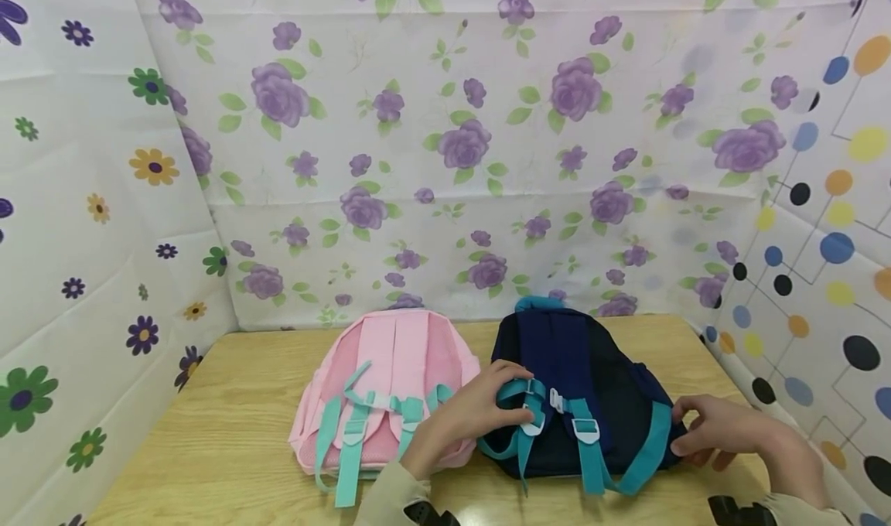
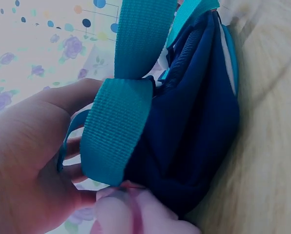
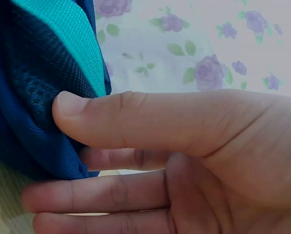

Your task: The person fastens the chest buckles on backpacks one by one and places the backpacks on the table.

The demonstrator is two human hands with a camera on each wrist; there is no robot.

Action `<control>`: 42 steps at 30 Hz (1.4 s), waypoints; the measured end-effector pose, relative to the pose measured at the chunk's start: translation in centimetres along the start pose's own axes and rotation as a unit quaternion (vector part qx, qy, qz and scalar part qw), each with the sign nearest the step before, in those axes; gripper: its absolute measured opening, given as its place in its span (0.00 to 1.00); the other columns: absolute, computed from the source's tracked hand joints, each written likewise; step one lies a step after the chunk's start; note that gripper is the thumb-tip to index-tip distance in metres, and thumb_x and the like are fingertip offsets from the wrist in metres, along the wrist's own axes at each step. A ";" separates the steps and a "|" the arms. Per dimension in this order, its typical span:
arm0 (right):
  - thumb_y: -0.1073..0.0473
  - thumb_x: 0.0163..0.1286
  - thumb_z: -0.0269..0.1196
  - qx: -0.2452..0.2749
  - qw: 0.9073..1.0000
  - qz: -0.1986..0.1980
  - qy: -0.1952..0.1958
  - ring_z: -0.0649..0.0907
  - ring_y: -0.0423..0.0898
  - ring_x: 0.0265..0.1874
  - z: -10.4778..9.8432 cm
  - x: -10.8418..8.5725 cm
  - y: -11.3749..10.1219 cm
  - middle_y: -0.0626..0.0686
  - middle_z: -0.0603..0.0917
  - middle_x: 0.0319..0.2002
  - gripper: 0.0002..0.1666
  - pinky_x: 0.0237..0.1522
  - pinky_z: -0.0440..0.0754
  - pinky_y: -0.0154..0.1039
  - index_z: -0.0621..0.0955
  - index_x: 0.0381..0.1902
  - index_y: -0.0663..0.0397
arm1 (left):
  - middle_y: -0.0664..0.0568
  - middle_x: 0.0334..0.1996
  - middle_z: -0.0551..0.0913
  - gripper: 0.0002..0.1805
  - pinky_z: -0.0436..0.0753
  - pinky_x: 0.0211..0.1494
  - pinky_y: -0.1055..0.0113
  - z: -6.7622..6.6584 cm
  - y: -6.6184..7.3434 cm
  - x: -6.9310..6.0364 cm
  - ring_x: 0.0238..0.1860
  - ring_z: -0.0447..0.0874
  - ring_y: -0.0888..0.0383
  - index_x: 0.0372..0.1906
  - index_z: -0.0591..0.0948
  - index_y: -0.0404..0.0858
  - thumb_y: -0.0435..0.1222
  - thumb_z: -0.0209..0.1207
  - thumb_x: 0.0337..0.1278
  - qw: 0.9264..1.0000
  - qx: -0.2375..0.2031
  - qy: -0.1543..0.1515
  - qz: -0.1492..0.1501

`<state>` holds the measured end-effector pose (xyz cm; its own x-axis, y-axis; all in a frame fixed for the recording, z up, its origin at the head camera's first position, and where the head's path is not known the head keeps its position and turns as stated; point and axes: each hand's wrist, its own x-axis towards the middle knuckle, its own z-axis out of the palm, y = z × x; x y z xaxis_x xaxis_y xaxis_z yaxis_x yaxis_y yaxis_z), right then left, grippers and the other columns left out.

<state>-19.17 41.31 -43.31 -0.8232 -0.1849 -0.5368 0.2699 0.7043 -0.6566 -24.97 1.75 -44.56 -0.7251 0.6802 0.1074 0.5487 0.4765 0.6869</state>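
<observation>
A navy-and-black backpack (image 1: 612,356) lies on the table with its teal shoulder straps and white buckles facing up. My left hand (image 1: 473,402) reaches over its left edge and pinches the teal strap (image 2: 117,129) near a white buckle (image 1: 534,425). In the left wrist view, that strap partly hides the fingertips. At the lower right corner of the same backpack, my right hand (image 1: 727,425) grips the fabric. The right wrist view has the thumb (image 3: 79,109) pressed on the dark mesh, the index finger behind the corner and the other fingers extended.
A pink backpack (image 1: 411,356) with teal straps lies close on the left, partly under my left forearm. Both bags sit on a wooden table (image 1: 230,402). Flower-patterned sheets (image 1: 418,147) stand behind and to the left; a dotted sheet (image 1: 828,278) borders the right.
</observation>
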 end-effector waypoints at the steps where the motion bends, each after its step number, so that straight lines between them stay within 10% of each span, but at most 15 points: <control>1: 0.56 0.68 0.65 -0.001 1.000 0.004 0.004 0.84 0.51 0.32 -0.1 -0.1 -0.1 0.56 0.84 0.32 0.23 0.33 0.83 0.49 0.71 0.53 0.62 | 0.57 0.68 0.68 0.32 0.75 0.67 0.60 0.1 0.0 -0.1 0.64 0.72 0.59 0.69 0.71 0.51 0.55 0.62 0.62 1.000 -0.005 0.000 -0.001; 9: 0.51 0.71 0.63 -0.060 0.991 -0.046 0.109 0.79 0.48 0.27 -0.5 -1.8 -1.7 0.54 0.81 0.34 0.26 0.25 0.77 0.42 0.76 0.58 0.65 | 0.59 0.67 0.69 0.32 0.76 0.66 0.61 0.3 0.6 -0.4 0.63 0.73 0.61 0.69 0.71 0.53 0.54 0.62 0.62 1.000 -0.015 -0.001 -0.006; 17: 0.45 0.71 0.62 -0.187 0.935 -0.173 0.245 0.81 0.40 0.36 1.9 -0.7 -5.5 0.43 0.85 0.39 0.16 0.35 0.79 0.35 0.84 0.49 0.46 | 0.59 0.67 0.71 0.33 0.75 0.67 0.59 0.1 0.3 -0.4 0.65 0.72 0.60 0.71 0.70 0.53 0.58 0.59 0.64 1.000 -0.020 0.021 0.007; 27: 0.50 0.70 0.65 -0.168 0.905 -0.266 0.286 0.83 0.35 0.39 5.0 1.8 -8.0 0.40 0.86 0.40 0.12 0.40 0.82 0.35 0.84 0.48 0.46 | 0.57 0.63 0.75 0.29 0.76 0.66 0.64 0.2 0.1 -0.1 0.64 0.76 0.56 0.69 0.71 0.48 0.51 0.59 0.67 0.995 -0.063 0.069 0.034; 42: 0.55 0.67 0.67 -0.173 0.907 -0.292 0.251 0.83 0.40 0.43 7.7 3.9 -8.6 0.43 0.84 0.44 0.14 0.40 0.81 0.35 0.83 0.50 0.45 | 0.54 0.62 0.78 0.31 0.76 0.65 0.65 0.8 -0.4 0.2 0.63 0.77 0.50 0.69 0.69 0.55 0.46 0.65 0.63 0.979 -0.178 0.097 0.027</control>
<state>-20.85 29.26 -43.83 -0.9226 -0.3212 0.2135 -0.3857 0.7756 -0.4997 -24.95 2.14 -45.43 -0.7831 0.5645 0.2609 0.4340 0.1957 0.8794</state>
